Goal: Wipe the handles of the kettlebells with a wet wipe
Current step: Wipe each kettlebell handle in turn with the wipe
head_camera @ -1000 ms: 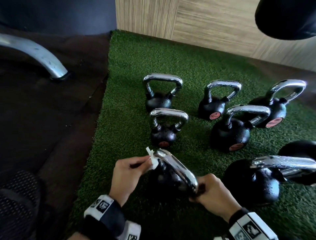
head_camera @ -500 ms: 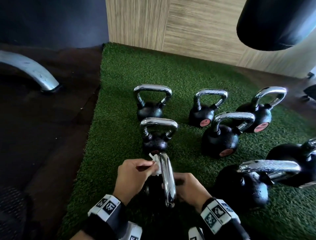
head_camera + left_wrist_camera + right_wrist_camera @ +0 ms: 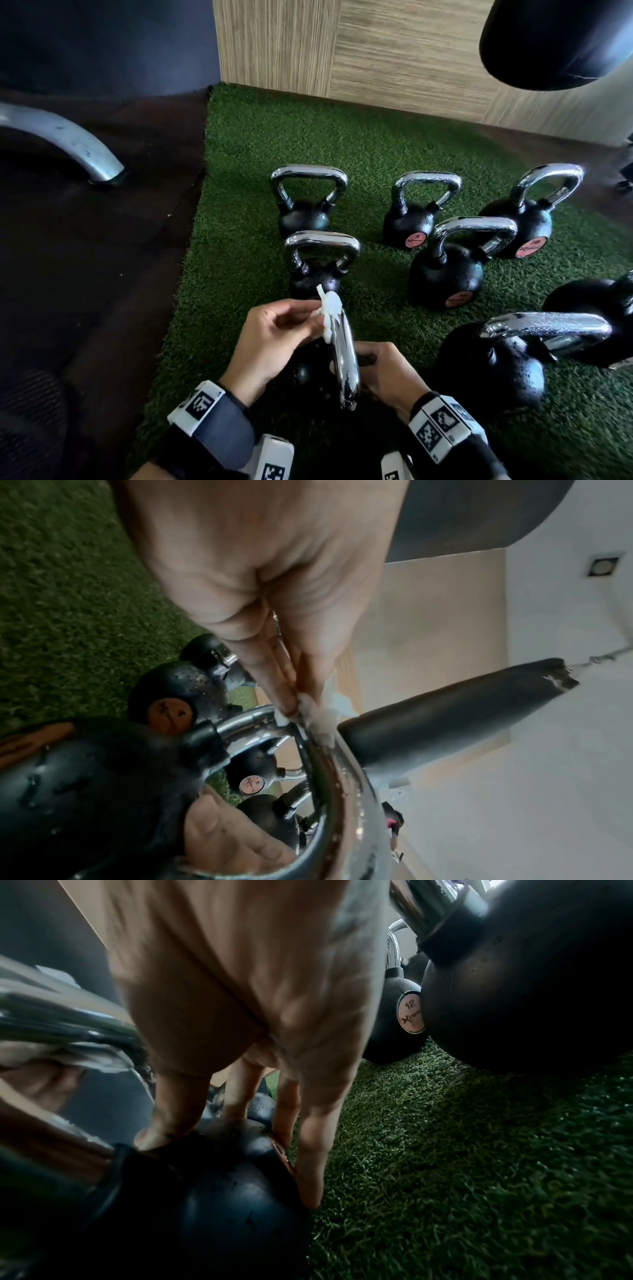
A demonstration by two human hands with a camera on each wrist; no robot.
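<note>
A patch of green artificial turf (image 3: 246,192) carries a cluster of black kettlebells with chrome handles, and the nearest small black kettlebell (image 3: 219,1199) is the landmark, tipped over toward the person at the turf's near edge. Beyond it stands an upright black kettlebell (image 3: 317,277), and to its right a bigger black kettlebell (image 3: 493,370) lies close by.

The step in hand appears to be wiping this tipped kettlebell's shiny chrome handle (image 3: 344,359). The right hand (image 3: 387,373) steadies it, fingers (image 3: 308,1164) spread and pressed on the round body, not wrapped around anything. The left hand (image 3: 270,335) pinches a small crumpled white wet wipe (image 3: 329,313) between thumb and fingertips, clamped on it, at the far end of the handle's top bar; the left wrist view shows the wipe (image 3: 323,718) touching the chrome.

Next, the wipe likely needs drawing along the bar toward the near end, then round the underside, before the other kettlebells.
</note>
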